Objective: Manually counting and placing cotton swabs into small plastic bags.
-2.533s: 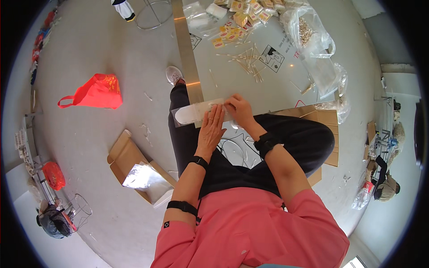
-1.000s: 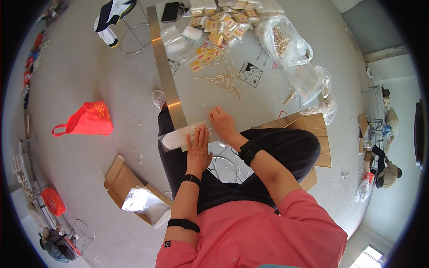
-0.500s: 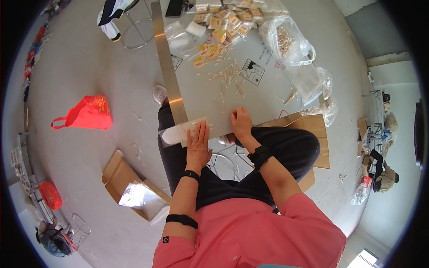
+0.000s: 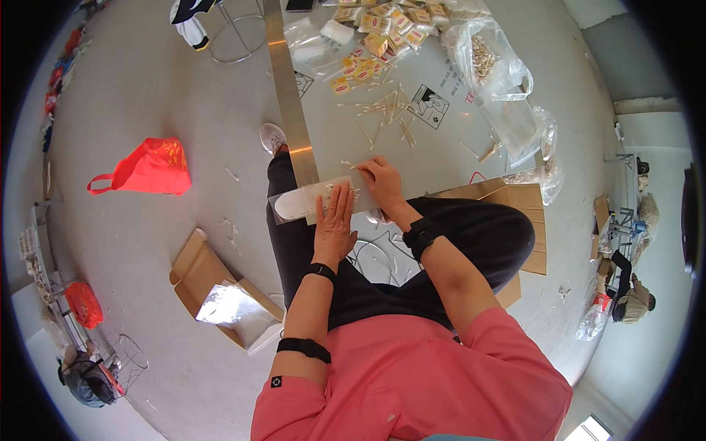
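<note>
My left hand [image 4: 335, 226] lies flat with fingers stretched over a clear plastic bag [image 4: 294, 205] at the table's near left corner. Inside the bag shows a white, round-ended piece; several small white swab tips appear by my fingertips. Just right of it, the fingers of my right hand [image 4: 383, 187] are pinched together. A thin white cotton swab [image 4: 348, 163] pokes out from them to the left. Farther up the table [image 4: 346, 140] lies a scatter of loose cotton swabs [image 4: 397, 109].
Small yellow-labelled packets [image 4: 382, 33] are heaped at the far side. A clear bag of swabs [image 4: 483, 59] stands at the right, above flat plastic bags [image 4: 511, 128]. Cardboard boxes sit below right [image 4: 523, 220] and on the floor at left [image 4: 193, 272], near a red bag [image 4: 158, 169].
My right hand has moved up and left toward the bag, and a swab now shows at its fingertips. My left hand stays flat on the bag. The whole view has shifted slightly.
</note>
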### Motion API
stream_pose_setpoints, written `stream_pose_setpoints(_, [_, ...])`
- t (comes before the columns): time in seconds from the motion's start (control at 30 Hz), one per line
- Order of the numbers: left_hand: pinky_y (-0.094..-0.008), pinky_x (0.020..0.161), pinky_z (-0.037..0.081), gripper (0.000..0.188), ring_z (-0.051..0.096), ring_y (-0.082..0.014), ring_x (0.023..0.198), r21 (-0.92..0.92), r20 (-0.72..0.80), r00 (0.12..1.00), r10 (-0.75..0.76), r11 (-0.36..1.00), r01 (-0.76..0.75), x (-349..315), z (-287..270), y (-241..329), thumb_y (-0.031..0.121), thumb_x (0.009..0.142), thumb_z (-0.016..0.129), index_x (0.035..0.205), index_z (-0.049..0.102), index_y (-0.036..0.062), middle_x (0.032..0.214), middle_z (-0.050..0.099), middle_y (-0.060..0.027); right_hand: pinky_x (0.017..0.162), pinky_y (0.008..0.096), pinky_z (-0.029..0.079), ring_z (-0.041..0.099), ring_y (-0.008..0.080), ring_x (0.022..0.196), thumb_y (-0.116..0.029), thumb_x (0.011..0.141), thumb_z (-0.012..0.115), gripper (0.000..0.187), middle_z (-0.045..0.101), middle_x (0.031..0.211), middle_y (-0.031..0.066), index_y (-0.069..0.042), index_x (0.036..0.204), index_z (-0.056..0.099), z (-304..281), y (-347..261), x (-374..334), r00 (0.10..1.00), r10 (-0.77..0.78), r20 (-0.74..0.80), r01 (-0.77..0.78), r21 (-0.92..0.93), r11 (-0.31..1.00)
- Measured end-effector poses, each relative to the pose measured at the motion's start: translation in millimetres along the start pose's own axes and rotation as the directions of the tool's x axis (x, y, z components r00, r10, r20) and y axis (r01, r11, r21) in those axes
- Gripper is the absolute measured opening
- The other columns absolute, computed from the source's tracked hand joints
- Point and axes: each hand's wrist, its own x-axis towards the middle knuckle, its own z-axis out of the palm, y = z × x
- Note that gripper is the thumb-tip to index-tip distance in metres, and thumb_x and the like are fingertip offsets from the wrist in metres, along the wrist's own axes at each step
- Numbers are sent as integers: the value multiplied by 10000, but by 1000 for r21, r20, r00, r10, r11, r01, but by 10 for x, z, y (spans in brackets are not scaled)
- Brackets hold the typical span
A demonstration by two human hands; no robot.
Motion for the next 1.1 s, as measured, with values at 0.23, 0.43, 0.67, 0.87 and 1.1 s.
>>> stream_pose_setpoints(0.23, [-508,1170,16,1025,64,-222,1464,-19,-11,1000,0,1000,0,-11,-3,-9,437,701,724,1496,184,81,1575,113,-67,668,388,505,624,307,774,-58,785,671,180,581,893,92,-83,959,628,-116,-105,72,991,107,79,-117,149,982])
stream_pose_setpoints(0.43, [-505,1171,21,1034,67,-224,1463,-36,-27,1000,2,999,-3,3,17,-10,423,691,735,1495,184,77,1577,105,-67,649,417,502,622,328,788,-102,801,668,138,560,968,96,-90,917,596,-218,128,235,990,-35,136,68,-247,967])
stream_pose_setpoints(0.67, [-502,1171,28,1021,70,-225,1463,-35,-44,999,2,999,-4,-16,22,-29,401,694,735,1493,190,73,1577,104,-68,680,428,497,613,330,823,-126,803,663,118,562,950,98,-99,895,594,-245,-23,-2,994,96,-46,-102,-156,982])
stream_pose_setpoints(0.87, [-510,1168,30,1018,77,-224,1463,-8,-20,1000,20,1000,-20,27,-12,28,415,706,722,1498,181,74,1576,111,-68,696,418,496,592,328,844,-95,775,663,79,571,867,97,-82,827,605,7,-130,-123,995,-90,33,92,-69,993])
stream_pose_setpoints(1.1, [-505,1168,21,1002,70,-227,1464,-12,-3,1000,3,1000,-3,2,4,-20,398,717,712,1501,172,84,1578,103,-73,715,417,500,596,333,877,-64,774,649,134,584,923,100,-81,904,625,-189,19,-145,975,-109,194,94,81,992])
